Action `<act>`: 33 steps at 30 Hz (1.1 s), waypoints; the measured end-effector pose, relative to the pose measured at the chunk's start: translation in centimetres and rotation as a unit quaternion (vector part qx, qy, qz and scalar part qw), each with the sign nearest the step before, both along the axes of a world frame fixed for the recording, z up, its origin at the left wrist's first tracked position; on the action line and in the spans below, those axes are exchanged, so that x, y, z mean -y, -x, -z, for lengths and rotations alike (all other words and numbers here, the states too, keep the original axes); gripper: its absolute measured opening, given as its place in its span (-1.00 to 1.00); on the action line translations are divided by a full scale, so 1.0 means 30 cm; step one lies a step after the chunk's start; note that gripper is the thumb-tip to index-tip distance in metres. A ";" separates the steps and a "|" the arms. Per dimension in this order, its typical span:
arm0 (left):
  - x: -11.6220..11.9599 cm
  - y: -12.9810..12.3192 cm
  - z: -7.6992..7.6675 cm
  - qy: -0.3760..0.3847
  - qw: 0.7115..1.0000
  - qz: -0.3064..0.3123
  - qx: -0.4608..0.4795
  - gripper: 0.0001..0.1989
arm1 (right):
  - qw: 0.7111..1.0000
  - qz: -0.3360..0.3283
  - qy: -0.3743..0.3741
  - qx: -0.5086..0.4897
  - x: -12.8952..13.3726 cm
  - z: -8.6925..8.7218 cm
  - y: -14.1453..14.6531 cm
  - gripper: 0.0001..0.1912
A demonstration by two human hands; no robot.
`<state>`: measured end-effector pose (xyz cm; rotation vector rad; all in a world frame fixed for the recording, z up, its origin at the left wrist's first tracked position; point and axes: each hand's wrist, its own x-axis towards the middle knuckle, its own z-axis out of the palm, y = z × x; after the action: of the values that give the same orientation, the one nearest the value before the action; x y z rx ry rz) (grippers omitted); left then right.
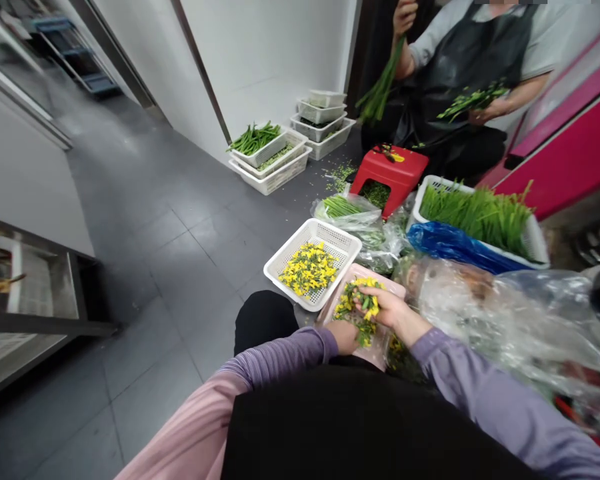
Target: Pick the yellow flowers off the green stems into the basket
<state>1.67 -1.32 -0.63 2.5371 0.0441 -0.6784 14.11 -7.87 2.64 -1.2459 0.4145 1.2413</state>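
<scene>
The right hand point(386, 308) lies palm down on a heap of yellow flowers point(356, 301) in a pink tray point(380, 283), its fingers curled loosely over a clump of the blossoms, half closed rather than flat. The left hand point(344, 337) sits at the tray's near edge, just left of the right hand, closed into a loose fist; what it grips, if anything, cannot be told, as the flowers and the wrist hide the fingers. Both arms wear purple sleeves point(280, 357). The pink tray rests in front of the person's knee, on the floor point(170, 267) or on the lap, it is hard to say which. Just left and beyond it, touching or nearly so, stands a white basket point(285, 257) holding more yellow flowers. Farther off to the right a white crate point(537, 240) is packed with green stalks point(480, 213), with a blue bag point(450, 243) against its near side and clear plastic point(505, 313) spread on the right. A red stool point(393, 172) stands beyond, and behind it another person point(480, 47) holds bunches of green stems in both hands. Stacked white baskets point(275, 160) sit by the far wall.
</scene>
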 end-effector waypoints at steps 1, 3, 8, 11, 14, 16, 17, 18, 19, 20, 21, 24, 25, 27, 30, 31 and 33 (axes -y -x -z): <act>-0.010 0.000 0.003 0.011 1.000 -0.002 0.006 -0.73 | 1.000 -0.018 -0.008 0.006 -0.069 -0.008 -0.015 -0.82; -0.025 -0.007 0.001 0.024 1.000 0.008 0.005 -0.72 | 0.998 -0.057 -0.032 0.023 -0.197 -0.023 -0.041 -0.78; -0.036 -0.033 -0.018 0.041 0.998 0.040 -0.031 -0.70 | 0.984 -0.144 0.030 0.103 -0.367 -0.066 -0.110 -0.47; -0.038 -0.038 -0.026 0.025 0.998 0.042 -0.042 -0.69 | 0.951 -0.197 0.083 0.222 -0.309 -0.064 -0.189 -0.55; -0.034 -0.039 -0.027 0.014 0.999 0.039 -0.032 -0.68 | 0.877 -0.273 0.174 0.355 -0.143 -0.014 -0.261 -0.79; -0.022 -0.038 -0.025 0.015 0.999 0.039 -0.024 -0.69 | 0.790 -0.326 0.303 0.421 -0.021 0.044 -0.272 -0.90; -0.013 -0.037 -0.024 0.016 0.999 0.042 -0.019 -0.69 | 0.749 -0.348 0.344 0.447 0.029 0.079 -0.264 -0.94; -0.002 -0.036 -0.024 0.016 0.999 0.044 -0.014 -0.69 | 0.714 -0.358 0.366 0.478 0.068 0.116 -0.248 -0.93; 0.009 -0.035 -0.025 0.015 0.999 0.047 -0.010 -0.69 | 0.691 -0.356 0.367 0.511 0.095 0.152 -0.228 -0.92; 0.020 -0.035 -0.027 0.014 0.999 0.051 -0.006 -0.69 | 0.678 -0.346 0.355 0.542 0.110 0.187 -0.206 -0.91; 0.031 -0.034 -0.030 0.013 0.999 0.053 -0.004 -0.68 | 0.673 -0.327 0.340 0.570 0.116 0.218 -0.184 -0.89; 0.052 -0.029 -0.039 0.019 0.998 0.056 -0.020 -0.70 | 0.673 -0.287 0.304 0.610 0.101 0.279 -0.144 -0.86; 0.054 -0.026 -0.041 0.022 0.998 0.055 -0.029 -0.70 | 0.673 -0.285 0.303 0.611 0.094 0.285 -0.140 -0.85; 0.050 -0.021 -0.038 0.016 0.998 0.047 -0.048 -0.72 | 0.675 -0.282 0.308 0.609 0.087 0.280 -0.139 -0.85; 0.030 -0.026 -0.016 -0.018 0.998 0.002 -0.060 -0.73 | 0.679 -0.261 0.306 0.614 0.110 0.235 -0.128 -0.91; 0.021 -0.035 -0.004 -0.030 0.998 -0.017 -0.053 -0.74 | 0.678 -0.261 0.309 0.614 0.128 0.216 -0.116 -0.93; 0.006 -0.065 0.022 -0.049 0.997 -0.051 -0.021 -0.74 | 0.687 -0.272 0.318 0.594 0.175 0.181 -0.081 -0.93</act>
<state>3.63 -1.51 -1.28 2.5938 0.2244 -0.7051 16.52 -13.12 -2.78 -2.6050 -0.6075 0.4449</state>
